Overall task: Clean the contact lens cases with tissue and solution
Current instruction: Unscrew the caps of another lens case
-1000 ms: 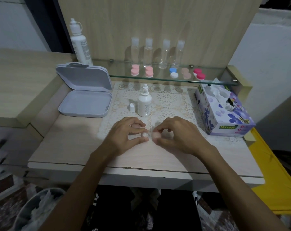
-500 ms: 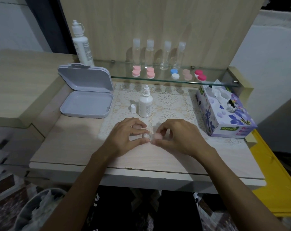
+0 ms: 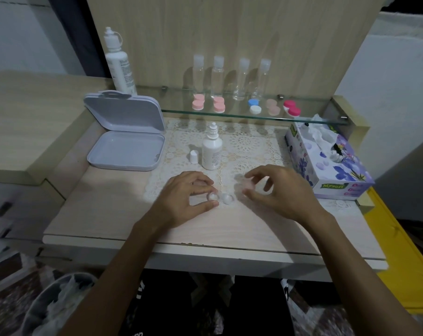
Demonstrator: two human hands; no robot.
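The pale wooden surface [image 3: 103,214] carries a lace mat [image 3: 251,146] at its middle, and a glass shelf [image 3: 314,117] runs along the far edge. At the far left lies an open grey box [image 3: 125,151], its lid raised. A purple flowered tissue box [image 3: 327,163] sits at the right, with tissue sticking up from its slot. A tall white solution bottle [image 3: 119,66] stands behind the grey box. On the shelf four clear bottles [image 3: 229,77] stand in a row, with five coloured lens cases [image 3: 245,106] lined up in front of them.

The left hand [image 3: 186,197] rests near the middle of the surface, thumb and forefinger curled round the left well of a clear contact lens case [image 3: 220,197]; the case lies on the near edge of the mat, its right well uncovered. The right hand [image 3: 278,190] is just right of the case, not touching it, and its thumb and fingers [image 3: 250,175] pinch a small pale pink cap [image 3: 250,185], blurred.

A small white dropper bottle [image 3: 212,151] stands uncapped on the mat, beyond the hands, and its white cap [image 3: 194,156] stands just to its left.
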